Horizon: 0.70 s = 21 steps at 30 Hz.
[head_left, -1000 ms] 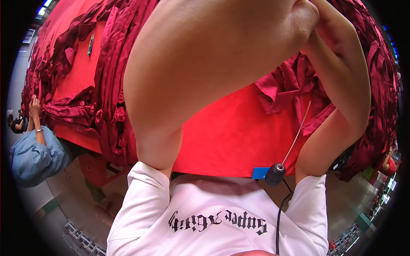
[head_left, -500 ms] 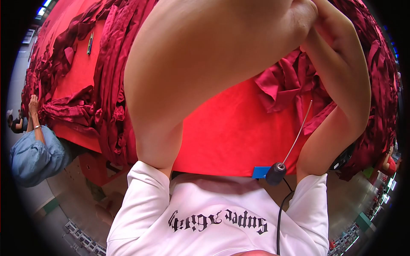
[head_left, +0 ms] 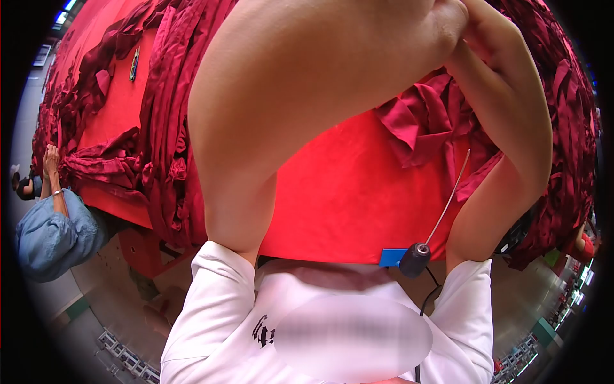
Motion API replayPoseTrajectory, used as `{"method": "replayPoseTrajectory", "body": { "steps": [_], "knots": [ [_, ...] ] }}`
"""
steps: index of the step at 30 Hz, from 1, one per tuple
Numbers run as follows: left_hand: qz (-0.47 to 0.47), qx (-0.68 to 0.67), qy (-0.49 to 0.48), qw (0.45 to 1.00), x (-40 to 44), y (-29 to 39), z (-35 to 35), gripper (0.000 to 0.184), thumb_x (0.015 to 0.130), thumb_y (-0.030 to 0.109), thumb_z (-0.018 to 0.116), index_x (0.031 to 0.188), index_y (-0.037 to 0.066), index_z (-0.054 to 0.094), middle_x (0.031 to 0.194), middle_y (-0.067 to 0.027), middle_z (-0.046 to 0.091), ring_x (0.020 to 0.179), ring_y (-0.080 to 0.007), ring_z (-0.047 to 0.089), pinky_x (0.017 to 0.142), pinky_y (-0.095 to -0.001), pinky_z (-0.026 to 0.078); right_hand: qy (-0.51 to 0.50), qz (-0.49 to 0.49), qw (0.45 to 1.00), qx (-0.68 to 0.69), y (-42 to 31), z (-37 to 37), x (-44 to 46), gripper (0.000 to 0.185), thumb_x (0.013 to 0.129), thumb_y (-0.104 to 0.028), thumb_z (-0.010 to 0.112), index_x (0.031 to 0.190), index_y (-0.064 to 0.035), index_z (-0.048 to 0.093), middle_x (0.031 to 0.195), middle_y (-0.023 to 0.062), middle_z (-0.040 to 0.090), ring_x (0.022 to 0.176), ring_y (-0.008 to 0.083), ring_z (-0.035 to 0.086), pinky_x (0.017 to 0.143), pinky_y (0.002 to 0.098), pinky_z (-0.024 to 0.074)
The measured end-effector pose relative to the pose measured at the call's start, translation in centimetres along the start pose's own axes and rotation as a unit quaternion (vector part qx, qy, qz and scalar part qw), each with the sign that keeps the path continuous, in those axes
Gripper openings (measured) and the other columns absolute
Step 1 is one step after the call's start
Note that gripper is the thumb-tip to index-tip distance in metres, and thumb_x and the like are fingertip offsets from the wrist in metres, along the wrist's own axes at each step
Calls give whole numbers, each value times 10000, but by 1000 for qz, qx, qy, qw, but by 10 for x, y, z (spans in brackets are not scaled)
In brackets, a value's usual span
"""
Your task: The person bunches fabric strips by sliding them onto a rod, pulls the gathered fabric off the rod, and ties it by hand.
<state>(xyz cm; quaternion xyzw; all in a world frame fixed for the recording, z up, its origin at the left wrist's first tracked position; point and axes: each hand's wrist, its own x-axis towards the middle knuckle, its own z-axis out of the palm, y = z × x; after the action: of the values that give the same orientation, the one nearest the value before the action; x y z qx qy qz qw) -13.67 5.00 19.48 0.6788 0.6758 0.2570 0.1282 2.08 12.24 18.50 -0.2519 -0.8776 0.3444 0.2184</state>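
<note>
My left arm (head_left: 268,83) stretches from the lower left up across the red cloth-covered table to the top edge, very close to the camera. My right arm (head_left: 511,128) bends up on the right, and the two arms meet or overlap near the top. The fingers of both hands are hidden or beyond the frame, so what they hold cannot be made out. Beneath the arms lies a crumpled piece of dark red satin fabric (head_left: 422,121). Near my right upper arm stands a dark rounded handle (head_left: 414,260) with a thin metal rod, beside a blue flat piece (head_left: 391,257).
Long piles of dark red fabric strips (head_left: 169,109) cover the table's left, and more fabric (head_left: 569,128) lies at the right. Small thread snips (head_left: 134,65) rest on the red table surface (head_left: 332,198). A co-worker in a blue top (head_left: 57,233) handles fabric at the left edge.
Both arms have shifted slightly, the upper part a little to the left. Fabric, snips and the rod with its handle stay nearly where they were.
</note>
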Motion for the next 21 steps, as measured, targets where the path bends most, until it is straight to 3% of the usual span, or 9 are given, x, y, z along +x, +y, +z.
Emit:
{"method": "replayPoseTrajectory", "body": {
  "steps": [8, 10, 21],
  "knots": [
    [-1, 3, -6, 1000, 2, 4, 1, 399, 921, 195, 482, 645, -84, 552, 635, -278, 515, 622, -421, 572, 632, -479, 457, -18, 20, 999, 19, 0, -5, -1, 132, 929, -87, 582, 997, 19, 620, 798, 35, 635, 718, 45, 561, 597, 229, 453],
    [-2, 3, -7, 1000, 3, 5, 1, 401, 921, 196, 481, 643, -84, 552, 634, -278, 514, 621, -422, 572, 632, -480, 456, -16, -28, 999, 3, -4, -8, 0, 131, 932, -95, 584, 983, 22, 616, 772, 38, 631, 708, 49, 559, 593, 233, 453],
    [-5, 5, -19, 1000, 6, 8, 4, 410, 923, 200, 478, 636, -85, 550, 626, -279, 512, 616, -425, 570, 629, -483, 454, 2, -48, 999, -6, -5, -10, 1, 129, 940, -105, 596, 938, 23, 610, 766, 59, 629, 710, 66, 555, 610, 252, 456]
  ]
}}
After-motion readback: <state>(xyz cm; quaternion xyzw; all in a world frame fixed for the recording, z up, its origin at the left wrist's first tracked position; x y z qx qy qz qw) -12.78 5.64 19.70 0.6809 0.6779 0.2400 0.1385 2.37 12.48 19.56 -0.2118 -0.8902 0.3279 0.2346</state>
